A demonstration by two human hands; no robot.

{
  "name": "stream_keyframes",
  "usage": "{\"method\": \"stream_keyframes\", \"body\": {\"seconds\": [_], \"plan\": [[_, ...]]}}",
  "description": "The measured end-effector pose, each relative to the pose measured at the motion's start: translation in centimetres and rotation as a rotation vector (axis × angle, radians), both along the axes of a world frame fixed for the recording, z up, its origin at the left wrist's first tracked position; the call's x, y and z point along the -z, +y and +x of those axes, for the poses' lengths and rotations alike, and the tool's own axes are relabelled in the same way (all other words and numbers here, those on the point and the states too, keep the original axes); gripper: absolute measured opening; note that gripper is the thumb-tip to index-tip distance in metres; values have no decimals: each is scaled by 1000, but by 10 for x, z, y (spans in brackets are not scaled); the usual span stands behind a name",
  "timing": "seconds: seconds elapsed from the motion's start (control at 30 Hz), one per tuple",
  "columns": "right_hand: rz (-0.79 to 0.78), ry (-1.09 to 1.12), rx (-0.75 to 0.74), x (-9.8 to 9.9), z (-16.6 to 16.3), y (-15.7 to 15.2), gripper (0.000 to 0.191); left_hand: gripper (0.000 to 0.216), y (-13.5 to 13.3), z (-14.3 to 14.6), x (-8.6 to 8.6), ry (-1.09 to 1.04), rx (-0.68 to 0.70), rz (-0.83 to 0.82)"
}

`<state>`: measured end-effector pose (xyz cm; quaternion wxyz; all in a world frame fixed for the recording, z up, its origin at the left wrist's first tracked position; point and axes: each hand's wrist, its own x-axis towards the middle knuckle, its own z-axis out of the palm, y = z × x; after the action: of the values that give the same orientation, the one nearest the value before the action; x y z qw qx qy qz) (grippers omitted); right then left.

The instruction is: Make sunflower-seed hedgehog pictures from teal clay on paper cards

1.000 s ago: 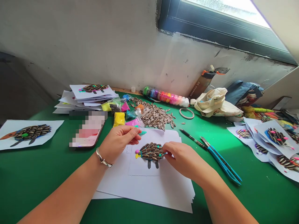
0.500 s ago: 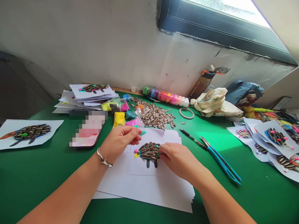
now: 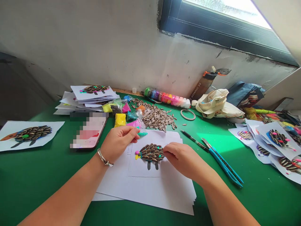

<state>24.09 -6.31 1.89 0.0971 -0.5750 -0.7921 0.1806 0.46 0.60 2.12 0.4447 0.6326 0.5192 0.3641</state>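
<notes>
My left hand (image 3: 122, 138) pinches a piece of teal-green modelling clay (image 3: 142, 134) above the paper's top edge. Below it lies a bird-like picture (image 3: 151, 153) on white paper (image 3: 145, 188). Its body is striped sunflower seeds, with a pink and yellow clay head, two dark legs and small green clay dots (image 3: 160, 156). At the body's right edge is my right hand (image 3: 180, 155), its thumb and fingers closed together; whatever is between the fingertips is hidden.
Behind the paper are a sunflower seed pile (image 3: 157, 116) and bagged clay (image 3: 120, 120). A phone (image 3: 90, 133) lies left; a pen (image 3: 194, 140) and blue utility knife (image 3: 222, 161) lie right. Finished seed pictures (image 3: 33, 135) sit on both sides. A bottle (image 3: 204, 83) leans against the wall.
My right hand has shifted slightly right and up, off the picture's edge, uncovering a second green dot. My left hand stays nearly in place with the clay, which has turned slightly.
</notes>
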Motion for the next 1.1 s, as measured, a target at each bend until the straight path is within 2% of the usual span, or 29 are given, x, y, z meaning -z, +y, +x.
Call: {"method": "stream_keyframes", "body": {"seconds": [0.1,0.2,0.3,0.37,0.47,0.6,0.73,0.8,0.93,1.1], "plan": [[0,5,20,0,0,1,21,25,3,-2,11,300,-55,290],[6,-3,48,0,0,4,22,27,7,-3,23,455,-15,529],[21,-8,72,0,0,7,22,30,12,-5,30,546,-2,696],[27,-14,81,1,0,8,23,31,16,-6,34,612,4,750],[41,-9,87,5,1,8,23,35,22,-9,40,718,43,683],[81,33,84,9,5,11,23,41,25,-11,46,750,78,610],[145,13,104,-2,1,24,27,40,27,-13,44,753,31,567],[192,-27,88,-12,-9,39,29,41,29,-16,42,749,-8,557],[244,-188,-38,-25,-40,82,30,43,32,-22,37,762,-66,561],[273,-272,-99,-16,-76,125,24,40,31,-25,34,800,-88,553]]}}
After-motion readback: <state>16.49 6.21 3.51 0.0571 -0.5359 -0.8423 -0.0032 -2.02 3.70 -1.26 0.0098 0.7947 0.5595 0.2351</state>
